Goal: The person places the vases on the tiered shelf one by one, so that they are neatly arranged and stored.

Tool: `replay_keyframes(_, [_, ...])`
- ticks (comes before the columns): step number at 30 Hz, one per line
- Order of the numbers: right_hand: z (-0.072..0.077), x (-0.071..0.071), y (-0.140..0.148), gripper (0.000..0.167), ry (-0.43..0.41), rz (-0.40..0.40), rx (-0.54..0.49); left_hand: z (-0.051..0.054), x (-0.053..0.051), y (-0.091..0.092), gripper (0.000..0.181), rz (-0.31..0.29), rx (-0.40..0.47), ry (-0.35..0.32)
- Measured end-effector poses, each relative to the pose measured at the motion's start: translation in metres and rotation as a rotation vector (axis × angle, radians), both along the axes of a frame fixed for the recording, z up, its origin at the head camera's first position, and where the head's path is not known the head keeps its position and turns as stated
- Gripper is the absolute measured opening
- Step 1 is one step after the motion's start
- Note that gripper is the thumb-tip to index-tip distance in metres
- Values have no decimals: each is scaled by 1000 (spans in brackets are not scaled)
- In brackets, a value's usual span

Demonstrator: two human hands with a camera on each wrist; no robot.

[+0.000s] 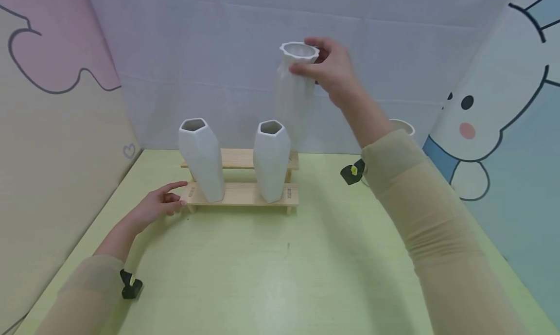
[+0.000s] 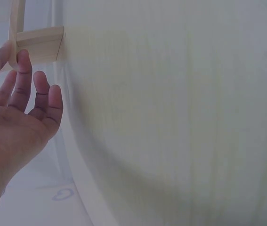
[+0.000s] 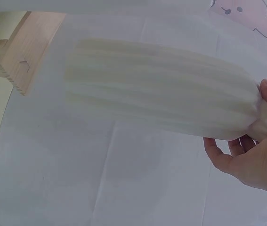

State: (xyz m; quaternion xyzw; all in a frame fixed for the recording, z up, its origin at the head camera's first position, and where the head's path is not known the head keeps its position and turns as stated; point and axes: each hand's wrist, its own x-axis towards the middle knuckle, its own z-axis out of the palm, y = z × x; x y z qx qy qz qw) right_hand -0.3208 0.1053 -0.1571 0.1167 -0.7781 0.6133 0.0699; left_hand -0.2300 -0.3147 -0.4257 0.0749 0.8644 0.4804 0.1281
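Note:
My right hand (image 1: 332, 75) grips a tall white ribbed vase (image 1: 295, 96) by its neck, just below the scalloped rim. The vase stays upright, raised behind the stand; in the right wrist view its base is apart from the wooden board. On the left, my left hand (image 1: 157, 206) pinches the near left end of a two-step wooden stand (image 1: 240, 194), its thumb and forefinger on the board's edge (image 2: 14, 49) in the left wrist view. Two white faceted vases, one on the left (image 1: 202, 160) and one on the right (image 1: 271, 162), stand on the lower board.
Partly hidden behind my right forearm is another white vessel (image 1: 403, 126) with a round opening. The pale green table (image 1: 262, 276) meets a white cloth backdrop (image 1: 175, 58), with printed cartoon panels on both sides. The stand's upper board (image 1: 238, 158) lies behind the faceted vases.

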Motion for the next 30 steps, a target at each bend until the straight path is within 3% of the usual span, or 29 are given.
replay_keyframes(20, [3,0,-39,74,16,98,-77,1,0,3,65,-11,5,5])
replay_keyframes(30, [4,2,-71,77,25,150,-48,0,1,1,67,5,10,1])
